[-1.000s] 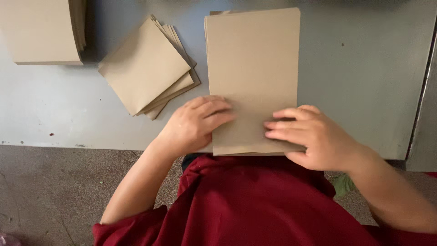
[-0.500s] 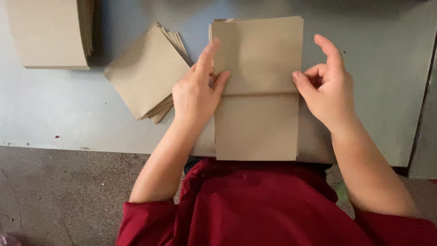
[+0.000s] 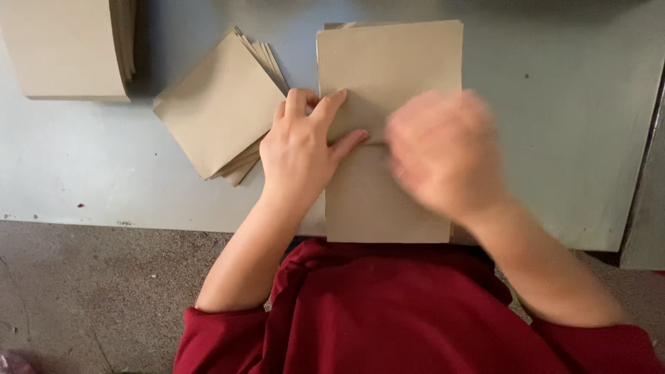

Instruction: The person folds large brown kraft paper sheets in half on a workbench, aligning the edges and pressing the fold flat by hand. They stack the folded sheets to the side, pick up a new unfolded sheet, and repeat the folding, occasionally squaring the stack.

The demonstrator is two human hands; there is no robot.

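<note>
A brown paper sheet (image 3: 388,69) lies on the grey table (image 3: 554,104) straight ahead of me, its near part folded up so that a crease runs across its middle. My left hand (image 3: 301,149) presses flat on the left end of that crease, fingers spread. My right hand (image 3: 447,152) is blurred with motion above the right half of the folded sheet; its fingers look curled, and nothing shows in it. The folded near flap (image 3: 384,204) reaches the table's front edge.
A fanned pile of folded brown paper pieces (image 3: 218,111) lies just left of my left hand. A thick stack of brown sheets (image 3: 69,45) sits at the far left. The table's right edge runs beside a dark gap (image 3: 641,173). Speckled floor lies below.
The sheet's near part was folded up and both hands moved up onto the crease. Since then my right hand has swept leftward over the fold, while my left hand stays pressed.
</note>
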